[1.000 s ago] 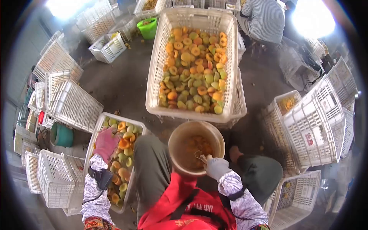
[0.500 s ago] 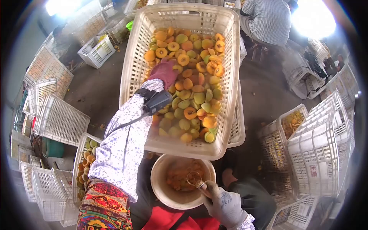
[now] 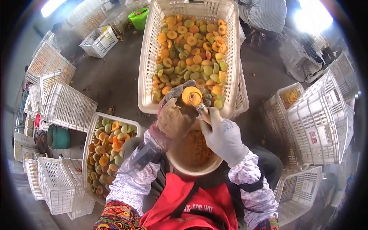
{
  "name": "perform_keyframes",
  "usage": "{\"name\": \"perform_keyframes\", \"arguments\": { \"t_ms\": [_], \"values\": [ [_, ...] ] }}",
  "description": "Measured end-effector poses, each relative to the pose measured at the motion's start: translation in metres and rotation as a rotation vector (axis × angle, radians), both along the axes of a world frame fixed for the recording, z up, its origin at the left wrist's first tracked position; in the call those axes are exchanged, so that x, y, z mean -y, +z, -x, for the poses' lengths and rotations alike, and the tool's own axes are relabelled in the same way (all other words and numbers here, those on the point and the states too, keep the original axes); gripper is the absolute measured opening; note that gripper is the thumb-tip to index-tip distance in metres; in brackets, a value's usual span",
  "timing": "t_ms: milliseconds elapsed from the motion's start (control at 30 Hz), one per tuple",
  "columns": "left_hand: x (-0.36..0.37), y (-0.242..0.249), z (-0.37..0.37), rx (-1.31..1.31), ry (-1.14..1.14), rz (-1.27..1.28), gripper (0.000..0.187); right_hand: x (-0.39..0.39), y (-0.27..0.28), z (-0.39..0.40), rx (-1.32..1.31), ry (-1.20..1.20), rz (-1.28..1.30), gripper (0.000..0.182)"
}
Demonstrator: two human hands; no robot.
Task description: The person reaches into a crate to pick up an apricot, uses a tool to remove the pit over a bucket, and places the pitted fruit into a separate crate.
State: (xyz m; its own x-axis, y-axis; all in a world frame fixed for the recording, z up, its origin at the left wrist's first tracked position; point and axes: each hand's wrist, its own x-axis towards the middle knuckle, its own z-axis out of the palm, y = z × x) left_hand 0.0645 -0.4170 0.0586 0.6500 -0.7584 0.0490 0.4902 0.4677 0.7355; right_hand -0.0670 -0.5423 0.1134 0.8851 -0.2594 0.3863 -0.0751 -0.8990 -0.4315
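Note:
My left hand [image 3: 171, 117], in a soiled maroon-and-grey glove, holds an orange peach half [image 3: 188, 92], cut face up, over the near edge of a big white crate [image 3: 147, 61]. In a white glove, my right hand [image 3: 227, 141] grips a ring-tipped pitting spoon [image 3: 202, 112] by its handle. The spoon's loop is against the middle of the cut face. Many halved fruits [image 3: 195, 59], green to orange, fill the crate. Between my knees, a pale bucket [image 3: 183, 168] contains orange-brown scraps, partly hidden under my hands.
At left, another white crate [image 3: 89, 153] holds more halved fruit. Stacked white crates [image 3: 73, 105] line the left side, beside a green bucket [image 3: 58, 137]. More crates [image 3: 314, 126] stand at right. A person in a checked shirt [image 3: 264, 15] sits at the back right.
My left hand has come back from the fruit in the crate with a peach half. My right hand has lifted the pitting spoon from the bucket to that fruit. The view has shifted.

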Motion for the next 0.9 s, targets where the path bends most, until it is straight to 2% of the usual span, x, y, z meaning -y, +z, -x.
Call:
{"name": "perform_keyframes", "arguments": {
  "t_ms": [67,133,200,233,267,300,333,367,500,533,600,667,767,833,900],
  "values": [
    [-0.002,0.016,0.017,0.194,0.099,-0.102,0.032,-0.012,0.001,0.005,-0.072,-0.031,0.01,0.026],
    [-0.003,0.031,0.029,0.287,0.167,-0.149,0.032,-0.019,-0.001,0.01,-0.004,-0.023,-0.076,0.025],
    [0.001,0.041,0.036,0.103,0.165,-0.051,0.032,-0.025,-0.004,0.016,0.036,-0.038,-0.022,0.022],
    [0.001,0.045,0.043,-0.189,0.086,0.165,0.034,-0.025,-0.005,0.018,-0.029,-0.029,-0.013,0.029],
    [0.002,0.043,0.043,-0.186,0.085,0.169,0.034,-0.025,-0.004,0.019,-0.095,-0.021,-0.004,0.037],
    [0.003,0.035,0.041,-0.245,0.102,0.153,0.034,-0.027,-0.001,0.02,-0.092,-0.022,-0.001,0.037],
    [0.003,0.026,0.04,-0.307,0.119,0.132,0.034,-0.03,0.003,0.022,-0.198,-0.045,-0.044,0.041],
    [0.009,0.016,0.044,-0.192,0.258,0.049,0.037,-0.034,0.005,0.024,-0.305,-0.067,-0.088,0.044],
    [0.016,0.021,0.05,-0.059,0.409,-0.119,0.041,-0.042,-0.003,0.028,-0.441,-0.103,-0.176,0.052],
    [0.013,0.022,0.051,-0.064,0.409,-0.13,0.041,-0.041,-0.008,0.032,-0.449,-0.102,-0.185,0.052],
    [0.007,0.026,0.05,-0.09,0.317,-0.211,0.035,-0.035,-0.021,0.038,-0.238,0.077,-0.158,0.045],
    [0.007,0.023,0.054,-0.122,0.327,-0.189,0.036,-0.035,-0.029,0.041,-0.223,0.081,-0.162,0.042],
    [0.005,0.023,0.052,0.025,0.331,-0.128,0.038,-0.032,-0.028,0.038,-0.185,0.081,-0.249,0.036],
    [-0.003,0.023,0.044,0.17,0.125,-0.091,0.038,-0.026,-0.029,0.037,-0.091,0.255,-0.402,0.033],
    [-0.007,0.024,0.038,0.125,0.038,-0.113,0.038,-0.025,-0.018,0.039,-0.178,0.265,-0.504,0.032]
  ]
}}
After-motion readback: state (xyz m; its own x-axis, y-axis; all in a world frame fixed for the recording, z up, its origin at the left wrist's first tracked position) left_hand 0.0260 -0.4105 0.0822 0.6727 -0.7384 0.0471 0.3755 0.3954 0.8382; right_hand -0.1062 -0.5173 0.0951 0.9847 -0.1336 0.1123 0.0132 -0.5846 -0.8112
